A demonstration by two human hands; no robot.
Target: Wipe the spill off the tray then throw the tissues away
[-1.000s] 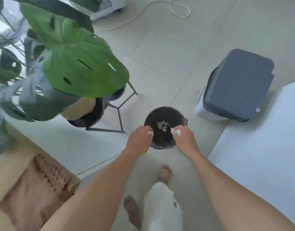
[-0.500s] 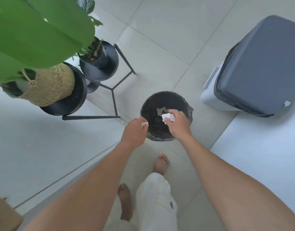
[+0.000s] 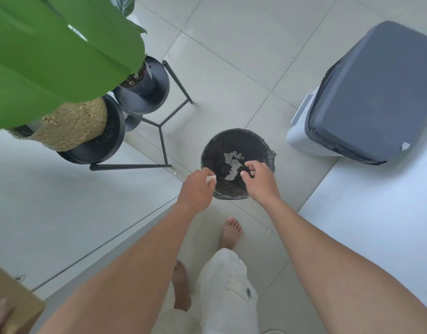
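Disposal step in hand. Right grip (image 3: 259,180) hovers over the bin (image 3: 234,131), fingers spread and holding nothing. White tissues (image 3: 231,165) lie inside on the black liner. Left grip (image 3: 196,191), at the bin's near rim, pinches 1 tissue (image 3: 211,180). Judged next move: bring the left grip over the opening and release.

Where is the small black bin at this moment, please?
In the head view the black bin stands on the floor at centre, under the right hand, between the plant stand on the left and the grey lidded bin on the right.
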